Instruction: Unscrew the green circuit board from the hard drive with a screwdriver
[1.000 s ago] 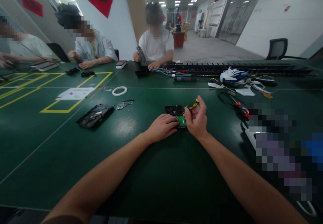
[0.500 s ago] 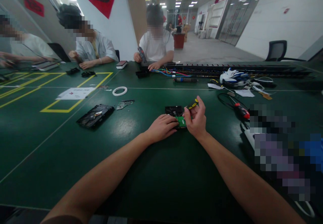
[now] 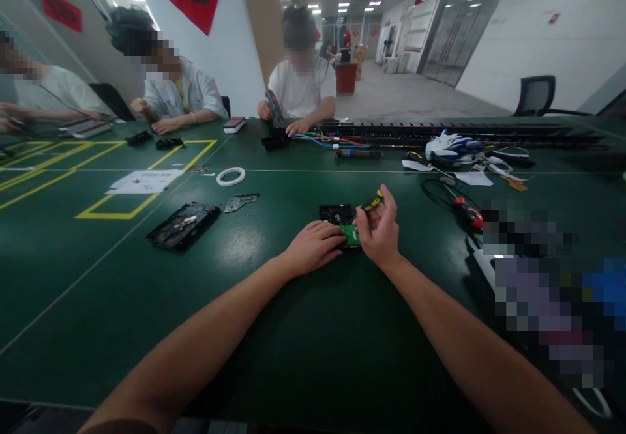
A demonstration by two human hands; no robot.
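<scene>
Holding screwdriver [image 3: 373, 201], tip unclear, green board [image 3: 351, 236] part-covered

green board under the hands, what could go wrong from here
The yellow-and-black tool tilts in the right hand, close to the green board; if it slips, it might scratch the board. The left hand rests on the board nearby, so it could get poked. The black part lies just beyond the board and might get knocked.

The green counter [image 3: 303, 343] is gleaming smooth and glossy. The yellow-and-black tool handle [image 3: 372, 202] is looking like plastic, while the white gloves [image 3: 447, 145] are showing matt cloth.
</scene>
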